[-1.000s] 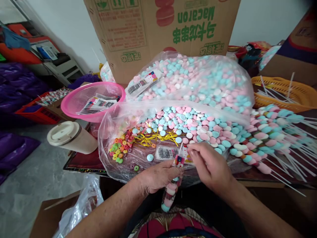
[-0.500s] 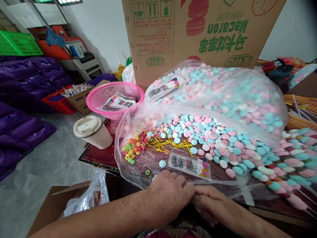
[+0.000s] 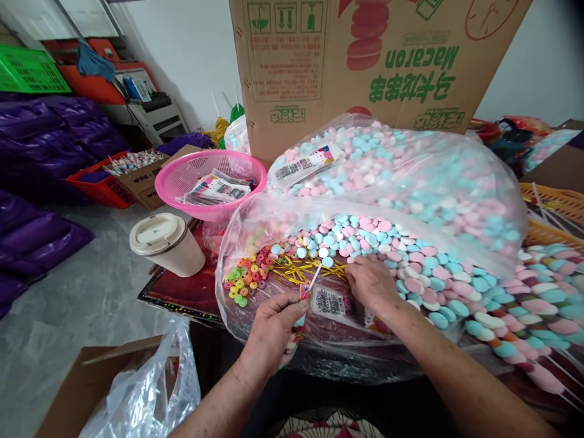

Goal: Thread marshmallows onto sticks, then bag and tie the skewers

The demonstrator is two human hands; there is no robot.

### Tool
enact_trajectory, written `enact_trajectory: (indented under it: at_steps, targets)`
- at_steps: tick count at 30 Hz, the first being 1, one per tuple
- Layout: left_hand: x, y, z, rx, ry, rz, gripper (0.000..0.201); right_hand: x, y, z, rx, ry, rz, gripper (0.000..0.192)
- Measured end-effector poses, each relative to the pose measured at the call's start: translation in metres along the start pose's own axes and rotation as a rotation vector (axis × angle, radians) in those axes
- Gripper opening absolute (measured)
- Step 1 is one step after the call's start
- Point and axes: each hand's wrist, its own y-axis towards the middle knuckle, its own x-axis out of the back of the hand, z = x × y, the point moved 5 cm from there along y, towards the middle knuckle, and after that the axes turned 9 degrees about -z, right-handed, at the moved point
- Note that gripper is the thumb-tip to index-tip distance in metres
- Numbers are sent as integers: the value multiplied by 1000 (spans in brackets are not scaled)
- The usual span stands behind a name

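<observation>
My left hand (image 3: pixel 279 328) is closed around a wrapped candy skewer (image 3: pixel 297 331), whose white stick (image 3: pixel 314 277) points up and away. Colourful print shows on the gathered top of its wrapper; the lower part is partly hidden by my fingers. To its right, my right hand (image 3: pixel 371 281) is pinched at the right end of the gold twist ties (image 3: pixel 292 269), its fingertips partly hidden. Below that hand lies a flat printed wrapper (image 3: pixel 331 302), half covered by the wrist. Colourful candy rings (image 3: pixel 246 277) sit left of the ties, and pink, blue and white candies (image 3: pixel 413 267) spread to the right.
A large clear bag of candies (image 3: pixel 438 164) leans before a cardboard box (image 3: pixel 342 73). A pink basket (image 3: pixel 166 198) holds printed wrappers. Nearby stand a lidded cup (image 3: pixel 182 255) and, at right, stacked candy skewers (image 3: pixel 542 304). An open carton (image 3: pixel 68 389) with a plastic bag sits lower left.
My hands were together at the table's front edge and have parted. The left now raises the wrapped candy skewer; the right has reached forward to the gold twist ties.
</observation>
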Motion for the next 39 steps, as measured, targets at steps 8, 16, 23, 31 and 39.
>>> enact_trajectory:
  at_steps: [8, 16, 23, 31, 39]
  targets:
    - [-17, 7, 4, 64, -99, 112, 28, 34, -32, -35, -71, 133, 37, 22]
    - [-63, 16, -4, -71, -245, 266, 26, 31, -71, -4, -140, 798, 244, 17]
    - [-71, 14, -5, -91, -254, 211, 28, 19, -78, 5, -264, 1113, 207, 23]
    - [-74, 11, 4, -33, -64, 125, 24, 59, -85, -14, -237, 1140, -92, 30]
    - [-77, 7, 17, -132, 13, 208, 24, 48, -74, 20, -134, 1043, -25, 47]
